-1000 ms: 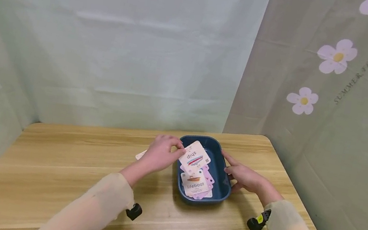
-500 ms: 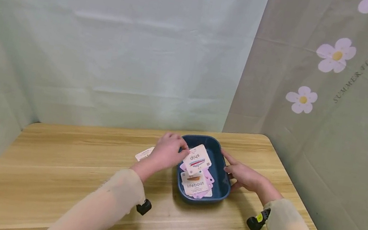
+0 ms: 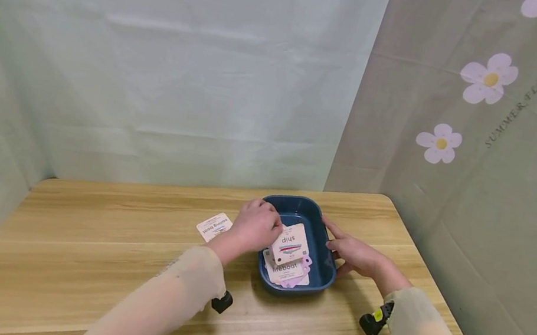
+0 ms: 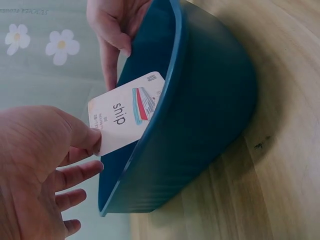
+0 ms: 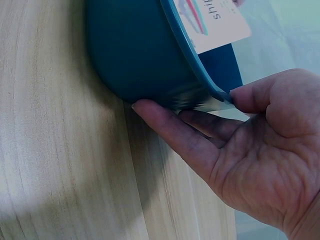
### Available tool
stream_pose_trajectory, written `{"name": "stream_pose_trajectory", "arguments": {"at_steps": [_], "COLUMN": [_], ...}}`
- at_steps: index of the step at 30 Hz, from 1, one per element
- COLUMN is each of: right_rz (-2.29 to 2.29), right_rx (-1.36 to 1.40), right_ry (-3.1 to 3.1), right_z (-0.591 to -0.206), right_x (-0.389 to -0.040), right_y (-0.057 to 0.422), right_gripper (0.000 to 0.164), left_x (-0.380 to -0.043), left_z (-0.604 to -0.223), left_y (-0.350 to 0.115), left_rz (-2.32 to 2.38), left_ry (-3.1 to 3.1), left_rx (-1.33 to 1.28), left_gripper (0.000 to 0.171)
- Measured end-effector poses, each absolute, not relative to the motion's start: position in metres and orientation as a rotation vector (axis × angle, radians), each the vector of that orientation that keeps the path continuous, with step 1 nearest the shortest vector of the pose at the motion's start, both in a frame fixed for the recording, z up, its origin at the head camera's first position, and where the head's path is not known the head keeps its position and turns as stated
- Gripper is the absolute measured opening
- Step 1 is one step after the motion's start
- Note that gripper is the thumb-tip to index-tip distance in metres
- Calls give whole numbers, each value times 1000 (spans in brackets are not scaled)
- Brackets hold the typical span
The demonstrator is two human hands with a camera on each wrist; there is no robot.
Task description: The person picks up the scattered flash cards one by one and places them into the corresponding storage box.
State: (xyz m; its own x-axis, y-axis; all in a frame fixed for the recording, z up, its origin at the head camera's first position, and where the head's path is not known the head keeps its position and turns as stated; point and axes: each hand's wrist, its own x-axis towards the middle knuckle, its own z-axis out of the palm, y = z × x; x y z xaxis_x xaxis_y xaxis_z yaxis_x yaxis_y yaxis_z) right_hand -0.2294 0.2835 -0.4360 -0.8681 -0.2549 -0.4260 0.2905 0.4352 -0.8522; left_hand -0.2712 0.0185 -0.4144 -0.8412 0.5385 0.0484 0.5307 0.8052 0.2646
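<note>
My left hand (image 3: 258,227) pinches one edge of a white picture card (image 3: 291,244) printed "ship". In the left wrist view that card (image 4: 127,112) tilts over the rim of a deep dark-blue tub (image 4: 200,100), the thumb on its near corner and the other fingers spread apart. My right hand (image 3: 357,256) holds the right side of the tub (image 3: 320,266). The right wrist view has its thumb at the rim and its fingers (image 5: 172,132) against the outer wall. Inside, a "lifeboat" card (image 3: 282,275) lies on several pinkish cards, partly covered by the ship card.
A "sailing boat" card (image 3: 213,225) lies on the wooden table (image 3: 115,242) left of the tub, partly behind my left wrist. Pale curtains (image 3: 199,71) rise behind the table; a flowered one (image 3: 510,204) hangs at the right.
My left hand has moved right and slightly down with the ship card, bringing it lower over the lifeboat card. More of the sailing boat card shows. My right hand stays on the tub.
</note>
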Motion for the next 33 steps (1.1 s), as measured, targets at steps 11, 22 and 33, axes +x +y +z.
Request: {"name": "stream_pose_trajectory", "arguments": {"at_steps": [11,22,33], "right_rz": [-1442,-1447,-1439], "right_rx": [23,5,27], "right_ry": [2196,2189,2191], "right_z": [-432,-430,-434], "right_x": [-229,-229,-226], "right_y": [285,282,277], "right_gripper": [70,68,70], "left_x": [-277,-277,-274], "left_z": [-420,-423,-419], "left_y": [28,32,9], "left_rz": [348,329,553], "left_ry": [2926,2935,2934], "left_rx": [899,889,869], "left_gripper": [27,25,32]}}
